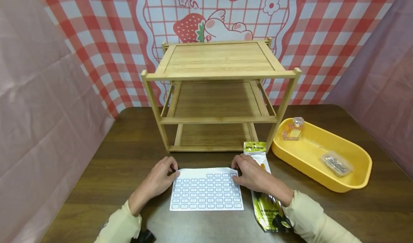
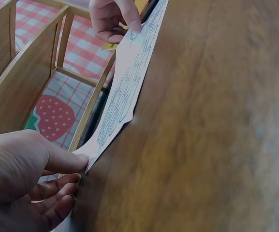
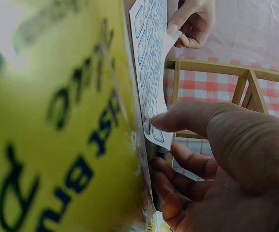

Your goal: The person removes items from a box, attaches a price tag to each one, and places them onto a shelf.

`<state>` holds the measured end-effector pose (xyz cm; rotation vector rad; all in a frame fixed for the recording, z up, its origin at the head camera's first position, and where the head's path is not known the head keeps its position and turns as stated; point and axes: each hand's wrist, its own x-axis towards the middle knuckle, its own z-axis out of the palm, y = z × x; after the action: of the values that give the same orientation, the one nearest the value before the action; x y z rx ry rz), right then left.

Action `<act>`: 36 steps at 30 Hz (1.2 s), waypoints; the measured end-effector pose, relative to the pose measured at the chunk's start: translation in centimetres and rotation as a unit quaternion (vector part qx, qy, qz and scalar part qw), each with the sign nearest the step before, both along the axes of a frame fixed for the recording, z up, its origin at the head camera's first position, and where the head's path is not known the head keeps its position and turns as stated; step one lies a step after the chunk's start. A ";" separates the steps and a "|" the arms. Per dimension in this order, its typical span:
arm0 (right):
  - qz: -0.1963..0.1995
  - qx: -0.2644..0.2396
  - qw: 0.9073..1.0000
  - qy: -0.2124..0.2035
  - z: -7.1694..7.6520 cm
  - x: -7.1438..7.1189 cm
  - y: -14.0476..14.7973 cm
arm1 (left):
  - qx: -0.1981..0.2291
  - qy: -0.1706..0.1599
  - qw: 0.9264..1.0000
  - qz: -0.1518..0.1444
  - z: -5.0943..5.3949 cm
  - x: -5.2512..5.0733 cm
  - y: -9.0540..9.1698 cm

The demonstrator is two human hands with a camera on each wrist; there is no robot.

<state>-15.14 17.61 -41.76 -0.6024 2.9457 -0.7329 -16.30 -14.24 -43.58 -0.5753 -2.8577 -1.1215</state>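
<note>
A white sheet of paper (image 1: 206,193) printed with rows of small blue-outlined boxes lies before me on the table, its far edge a little raised. My left hand (image 1: 159,176) pinches its far left corner between thumb and fingers. At the far right corner, my right hand (image 1: 253,173) holds it the same way, thumb on top. Beneath the right forearm lies a yellow and clear packet labelled Artist Brushes (image 1: 269,214); in the right wrist view the packet (image 3: 57,121) fills the left side. The left wrist view shows the sheet (image 2: 129,79) stretched between both hands.
A three-tier wooden shelf (image 1: 222,119) stands behind the sheet. To the right, a yellow basin (image 1: 316,146) holds a perfume bottle (image 1: 293,129) and a clear box (image 1: 336,163) of small metal pieces. A black object (image 1: 144,237) lies by the left sleeve.
</note>
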 end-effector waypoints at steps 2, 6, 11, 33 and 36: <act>0.001 -0.007 1.000 0.001 0.0 0.0 0.0 | -0.002 0.006 1.000 -0.003 -0.1 0.0 0.0; 0.007 -0.026 1.000 0.004 -0.1 0.0 0.0 | -0.004 0.011 1.000 -0.004 -0.1 -0.1 0.0; 0.010 -0.034 0.999 -0.001 0.0 0.0 0.0 | -0.003 0.010 1.000 -0.002 0.0 -0.1 0.0; 0.022 -0.171 0.984 -0.050 0.4 0.0 0.7 | 0.063 -0.022 0.997 0.035 0.7 0.1 0.0; 0.021 -0.186 0.981 -0.053 0.4 0.0 0.8 | 0.079 -0.031 0.996 0.041 0.7 0.3 0.0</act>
<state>-15.15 18.36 -41.33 -0.6186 2.7047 -1.2824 -16.02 -14.23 -42.84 -0.4185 -2.7791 -1.3585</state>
